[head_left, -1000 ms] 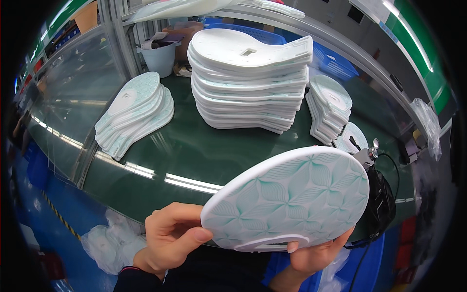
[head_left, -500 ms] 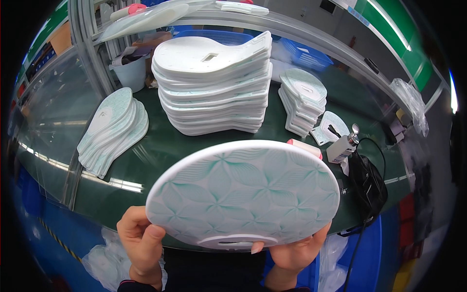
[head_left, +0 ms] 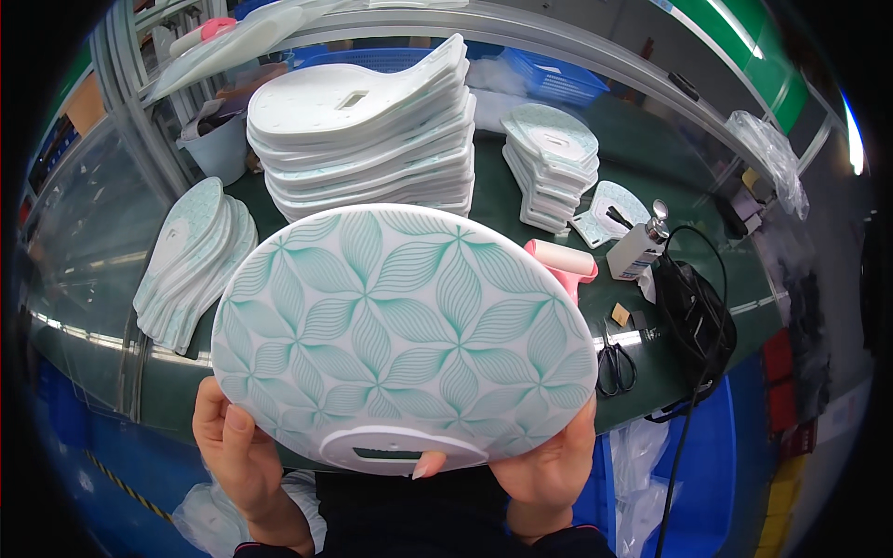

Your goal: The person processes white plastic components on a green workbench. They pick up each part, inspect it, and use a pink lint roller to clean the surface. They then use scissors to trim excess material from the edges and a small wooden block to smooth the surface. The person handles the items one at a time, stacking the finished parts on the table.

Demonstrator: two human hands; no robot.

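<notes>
A large white oval plastic panel (head_left: 400,325) with a green leaf-like flower pattern is held up in front of me, its patterned face toward me. My left hand (head_left: 237,456) grips its lower left rim, thumb on the face and fingers behind. My right hand (head_left: 553,465) holds the lower right edge, with most fingers hidden behind the panel. One fingertip shows at the slot in the raised white part along the bottom. Beyond the panel stands a tall stack of similar white panels (head_left: 358,153), its lower part covered from view.
Smaller patterned pieces lie fanned out at the left (head_left: 195,260) and stacked at the right (head_left: 551,163). Right of the panel are a pink-handled roller (head_left: 563,259), a pump bottle (head_left: 637,249), black-handled scissors (head_left: 616,367) and a black bag (head_left: 693,321). A metal frame (head_left: 521,39) crosses behind.
The panel has tilted up to face me more squarely, both hands still on it. My view has shifted, so the panel sits further left and the scissors now show.
</notes>
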